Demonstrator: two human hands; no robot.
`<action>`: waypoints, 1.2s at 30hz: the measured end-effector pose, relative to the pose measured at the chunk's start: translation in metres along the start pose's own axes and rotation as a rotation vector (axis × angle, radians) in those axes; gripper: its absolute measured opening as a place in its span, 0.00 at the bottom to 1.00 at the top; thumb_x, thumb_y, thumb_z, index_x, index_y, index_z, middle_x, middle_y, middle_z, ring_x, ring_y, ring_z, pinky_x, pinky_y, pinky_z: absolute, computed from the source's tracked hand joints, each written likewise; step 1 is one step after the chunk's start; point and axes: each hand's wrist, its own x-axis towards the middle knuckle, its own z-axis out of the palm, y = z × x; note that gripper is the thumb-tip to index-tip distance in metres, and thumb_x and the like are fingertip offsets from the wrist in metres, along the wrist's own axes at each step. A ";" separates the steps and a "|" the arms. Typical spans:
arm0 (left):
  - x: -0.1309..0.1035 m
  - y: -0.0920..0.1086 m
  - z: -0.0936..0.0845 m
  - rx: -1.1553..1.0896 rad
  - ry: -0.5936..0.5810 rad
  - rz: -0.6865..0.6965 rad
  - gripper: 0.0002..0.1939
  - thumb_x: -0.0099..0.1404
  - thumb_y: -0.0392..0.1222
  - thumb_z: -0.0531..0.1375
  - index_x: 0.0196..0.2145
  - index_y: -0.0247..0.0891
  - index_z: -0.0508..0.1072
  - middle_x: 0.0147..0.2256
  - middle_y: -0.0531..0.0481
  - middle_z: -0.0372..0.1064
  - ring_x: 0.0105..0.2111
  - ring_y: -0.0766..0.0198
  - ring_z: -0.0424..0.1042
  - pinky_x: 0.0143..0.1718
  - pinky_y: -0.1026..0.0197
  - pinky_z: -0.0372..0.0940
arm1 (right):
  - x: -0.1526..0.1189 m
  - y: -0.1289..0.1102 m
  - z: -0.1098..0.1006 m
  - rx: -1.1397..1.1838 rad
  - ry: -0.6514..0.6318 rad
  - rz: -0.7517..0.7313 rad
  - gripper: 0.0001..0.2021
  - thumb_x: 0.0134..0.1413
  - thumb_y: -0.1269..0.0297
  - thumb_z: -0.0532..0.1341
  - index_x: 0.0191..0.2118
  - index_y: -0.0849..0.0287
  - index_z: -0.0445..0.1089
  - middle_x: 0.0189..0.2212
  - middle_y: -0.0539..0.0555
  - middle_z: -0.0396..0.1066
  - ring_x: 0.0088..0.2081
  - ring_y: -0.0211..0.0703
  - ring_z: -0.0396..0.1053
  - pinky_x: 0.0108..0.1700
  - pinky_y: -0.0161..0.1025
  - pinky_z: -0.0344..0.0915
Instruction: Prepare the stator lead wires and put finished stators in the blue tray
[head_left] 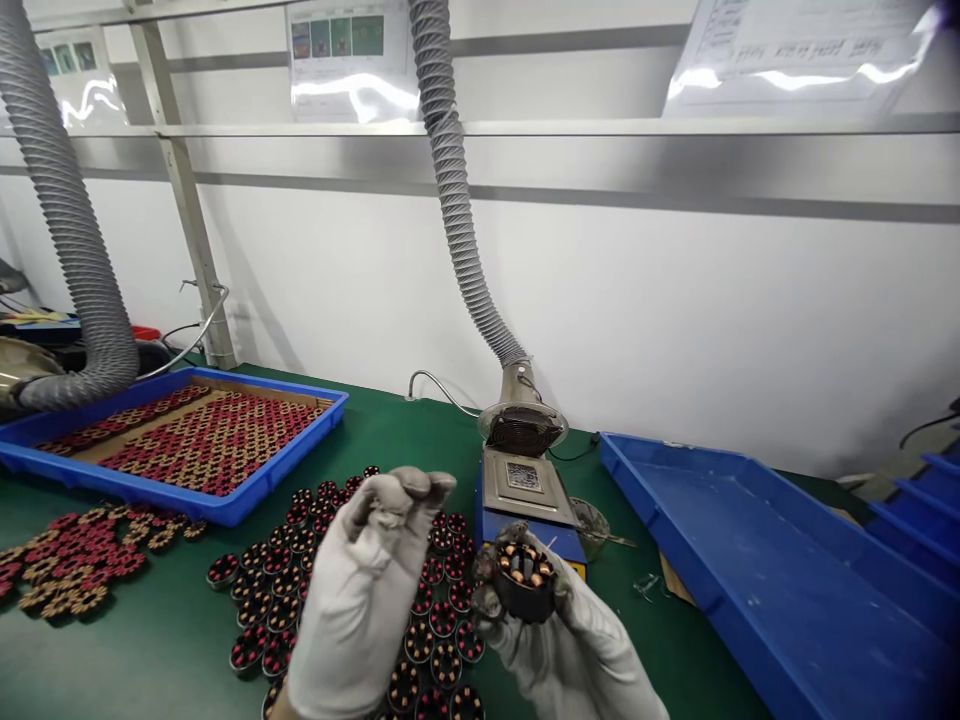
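Observation:
My right hand (570, 640), in a white glove with blackened fingertips, grips a small round motor stator (526, 580). The stator has a black outer wall and copper windings inside, and its open side is tipped toward me. To the left my left hand (360, 590), also gloved, is raised with its fingers loosely curled and nothing visible in them. Beneath and around the left hand lie several similar black-rimmed stators (281, 580) with red or copper windings. Just beyond the right hand stands a soldering pot (525, 485) with a metal top and blue body.
A blue tray (289, 440) of red and copper wound cores stands at the left, with loose wound cores (82, 560) before it. Another blue tray (757, 560) is at the right. A grey exhaust hose (457, 190) hangs over the pot; a mesh strainer (592, 525) sits beside it.

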 end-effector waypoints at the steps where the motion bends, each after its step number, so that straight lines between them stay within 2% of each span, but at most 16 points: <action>1: 0.001 0.004 0.001 0.069 -0.011 -0.001 0.04 0.55 0.40 0.64 0.30 0.41 0.73 0.36 0.53 0.70 0.41 0.60 0.68 0.48 0.60 0.62 | 0.000 -0.001 0.000 0.012 -0.007 0.008 0.18 0.37 0.61 0.69 0.40 0.52 0.72 0.37 0.54 0.75 0.36 0.46 0.73 0.44 0.47 0.66; 4: 0.003 0.008 0.005 0.427 -0.097 -0.222 0.07 0.53 0.35 0.62 0.32 0.38 0.75 0.35 0.48 0.71 0.38 0.60 0.69 0.39 0.67 0.65 | 0.000 -0.002 0.005 0.007 -0.011 -0.001 0.17 0.39 0.60 0.68 0.40 0.52 0.71 0.38 0.54 0.75 0.35 0.45 0.73 0.44 0.47 0.67; 6: 0.002 0.006 0.008 0.555 -0.150 -0.298 0.07 0.53 0.32 0.59 0.30 0.37 0.75 0.34 0.47 0.71 0.35 0.61 0.70 0.34 0.68 0.65 | 0.001 -0.002 0.009 -0.041 0.003 -0.045 0.17 0.39 0.59 0.68 0.40 0.53 0.71 0.38 0.54 0.75 0.36 0.46 0.72 0.45 0.47 0.66; 9: -0.001 0.004 0.008 0.606 -0.222 -0.151 0.07 0.55 0.31 0.56 0.26 0.38 0.73 0.33 0.48 0.70 0.35 0.61 0.68 0.36 0.66 0.64 | 0.007 0.000 0.010 -0.155 0.071 -0.163 0.17 0.36 0.60 0.69 0.38 0.56 0.72 0.37 0.55 0.75 0.39 0.46 0.72 0.47 0.43 0.65; 12: -0.005 0.009 0.003 0.674 -0.298 0.028 0.07 0.59 0.35 0.54 0.25 0.39 0.70 0.32 0.49 0.67 0.41 0.58 0.66 0.45 0.63 0.60 | 0.013 0.003 0.006 -0.272 0.177 -0.289 0.19 0.29 0.65 0.72 0.35 0.56 0.73 0.32 0.53 0.76 0.35 0.45 0.73 0.41 0.39 0.68; 15: -0.005 0.014 -0.001 0.670 -0.240 0.123 0.07 0.61 0.38 0.56 0.26 0.42 0.71 0.35 0.51 0.68 0.47 0.58 0.63 0.49 0.63 0.57 | 0.014 0.008 0.005 -0.450 0.317 -0.512 0.19 0.29 0.69 0.72 0.34 0.54 0.73 0.32 0.51 0.76 0.34 0.43 0.73 0.37 0.38 0.70; 16: -0.004 0.014 -0.001 0.629 -0.212 0.082 0.03 0.59 0.38 0.58 0.30 0.44 0.72 0.39 0.51 0.68 0.48 0.58 0.62 0.48 0.64 0.58 | 0.013 0.011 0.005 -0.544 0.351 -0.636 0.18 0.31 0.70 0.71 0.35 0.52 0.72 0.34 0.51 0.75 0.36 0.43 0.72 0.38 0.37 0.69; 18: -0.002 0.011 0.001 0.502 -0.237 -0.142 0.13 0.56 0.38 0.61 0.41 0.46 0.71 0.46 0.51 0.66 0.48 0.58 0.63 0.45 0.65 0.61 | 0.010 0.020 0.007 -0.781 0.357 -0.909 0.18 0.35 0.73 0.68 0.36 0.48 0.72 0.40 0.49 0.72 0.41 0.43 0.70 0.40 0.37 0.68; 20: -0.001 0.002 0.004 0.362 -0.321 -0.375 0.21 0.55 0.39 0.63 0.47 0.42 0.68 0.47 0.46 0.66 0.45 0.56 0.66 0.44 0.63 0.63 | 0.008 0.029 0.007 -1.010 0.325 -1.135 0.20 0.39 0.75 0.65 0.40 0.46 0.70 0.43 0.49 0.69 0.44 0.44 0.68 0.43 0.38 0.67; 21: -0.002 -0.004 0.006 0.303 -0.334 -0.425 0.19 0.56 0.41 0.62 0.46 0.39 0.69 0.44 0.44 0.68 0.43 0.56 0.67 0.44 0.61 0.63 | 0.008 0.033 0.007 -1.096 0.311 -1.210 0.22 0.40 0.77 0.63 0.42 0.45 0.69 0.44 0.49 0.69 0.44 0.44 0.68 0.44 0.40 0.66; 23: -0.005 -0.016 0.007 0.214 -0.236 -0.383 0.12 0.58 0.43 0.61 0.39 0.36 0.73 0.39 0.44 0.71 0.40 0.57 0.69 0.45 0.61 0.63 | 0.009 0.037 0.006 -1.180 0.289 -1.298 0.24 0.40 0.78 0.61 0.45 0.46 0.68 0.44 0.51 0.68 0.43 0.46 0.68 0.45 0.44 0.66; 26: -0.008 -0.024 0.007 0.054 -0.025 -0.214 0.08 0.54 0.44 0.64 0.31 0.38 0.75 0.35 0.47 0.72 0.41 0.56 0.69 0.46 0.60 0.63 | 0.011 0.036 0.005 -1.160 0.349 -1.304 0.23 0.39 0.77 0.63 0.43 0.47 0.67 0.43 0.52 0.67 0.41 0.46 0.68 0.41 0.43 0.68; 28: -0.007 -0.020 0.008 -0.006 0.035 -0.137 0.09 0.52 0.45 0.65 0.30 0.39 0.75 0.36 0.48 0.72 0.43 0.55 0.69 0.48 0.59 0.62 | 0.012 0.032 0.005 -1.117 0.422 -1.281 0.23 0.38 0.77 0.65 0.42 0.47 0.67 0.42 0.52 0.66 0.41 0.44 0.68 0.37 0.38 0.69; 32: -0.002 -0.005 0.013 0.230 -0.046 -0.259 0.13 0.52 0.39 0.65 0.37 0.37 0.74 0.39 0.44 0.72 0.42 0.56 0.69 0.45 0.61 0.64 | 0.011 0.030 0.003 -1.071 0.428 -1.272 0.24 0.36 0.78 0.66 0.41 0.48 0.66 0.43 0.52 0.66 0.41 0.43 0.68 0.35 0.35 0.69; 34: -0.002 -0.006 0.013 0.319 -0.044 -0.326 0.11 0.50 0.34 0.64 0.34 0.36 0.75 0.34 0.46 0.73 0.35 0.60 0.71 0.38 0.66 0.66 | 0.010 0.033 0.001 -1.083 0.410 -1.249 0.22 0.37 0.77 0.66 0.40 0.47 0.67 0.43 0.52 0.67 0.41 0.45 0.68 0.38 0.39 0.69; 36: -0.003 -0.013 0.011 0.318 0.023 -0.289 0.06 0.48 0.31 0.63 0.28 0.36 0.75 0.28 0.49 0.73 0.29 0.65 0.71 0.32 0.69 0.65 | 0.010 0.035 0.000 -1.101 0.403 -1.236 0.21 0.39 0.76 0.65 0.40 0.47 0.67 0.43 0.52 0.67 0.42 0.47 0.67 0.42 0.46 0.67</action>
